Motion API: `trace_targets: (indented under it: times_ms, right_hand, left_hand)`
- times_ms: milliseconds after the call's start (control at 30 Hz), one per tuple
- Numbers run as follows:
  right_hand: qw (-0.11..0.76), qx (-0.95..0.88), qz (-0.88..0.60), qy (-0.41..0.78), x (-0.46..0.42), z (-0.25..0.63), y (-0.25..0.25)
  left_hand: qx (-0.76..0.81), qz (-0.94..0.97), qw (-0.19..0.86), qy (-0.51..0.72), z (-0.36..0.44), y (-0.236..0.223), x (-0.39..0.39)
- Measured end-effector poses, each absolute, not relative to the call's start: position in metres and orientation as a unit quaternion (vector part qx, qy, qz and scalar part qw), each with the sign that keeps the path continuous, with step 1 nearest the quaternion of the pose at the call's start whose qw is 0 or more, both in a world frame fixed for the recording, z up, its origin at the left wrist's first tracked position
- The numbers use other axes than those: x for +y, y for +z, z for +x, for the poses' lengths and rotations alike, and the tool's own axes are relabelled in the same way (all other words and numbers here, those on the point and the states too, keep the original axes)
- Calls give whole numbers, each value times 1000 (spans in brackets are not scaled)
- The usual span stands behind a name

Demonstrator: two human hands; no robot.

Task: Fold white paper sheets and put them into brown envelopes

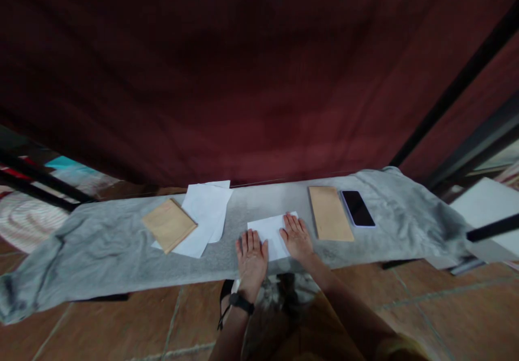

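Observation:
A white sheet of paper (270,233), which looks folded, lies near the front edge of the grey cloth. My left hand (252,256) rests flat at its left side, palm down, fingers stretched forward. On the paper's right side my right hand (298,238) is laid flat too, fingers stretched out. Neither hand grips anything. Just right of my right hand is a brown paper envelope (331,214). Left of my left hand, more white sheets (206,209) lie overlapping, partly covered by a second brown envelope (168,225).
A smartphone (358,208) with a dark screen lies beside the right envelope. Grey cloth (121,258) covers the long narrow surface. Behind it hangs a dark red curtain (259,80). Black bars (454,91) stand at both sides, above a tiled floor (146,318).

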State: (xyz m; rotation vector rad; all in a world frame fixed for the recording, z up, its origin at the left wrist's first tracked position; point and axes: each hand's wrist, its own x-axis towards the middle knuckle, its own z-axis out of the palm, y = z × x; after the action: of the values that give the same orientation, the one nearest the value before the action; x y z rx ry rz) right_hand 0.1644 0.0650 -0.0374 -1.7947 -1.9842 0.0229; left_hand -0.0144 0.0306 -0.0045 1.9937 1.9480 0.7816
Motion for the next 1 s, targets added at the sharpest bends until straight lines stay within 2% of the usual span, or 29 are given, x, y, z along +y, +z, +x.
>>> trace_targets:
  times_ms: [167, 267, 367, 667, 1000]
  right_hand:
    - [227, -724, -651, 4, 64, 163, -36]
    - [215, -729, -650, 0, 64, 163, -35]
    - [212, -727, -652, -13, 65, 162, -36]
    - [204, -726, -656, -31, 64, 163, -41]
    - [187, -766, -614, 43, 80, 132, -25]
  left_hand:
    - [612, 713, 194, 282, 18, 8, 51]
    - [603, 729, 197, 257, 29, 6, 63]
    - [613, 736, 164, 234, 23, -3, 70]
    - [647, 748, -37, 141, -16, -19, 64]
    - [635, 761, -57, 120, -15, -14, 62]
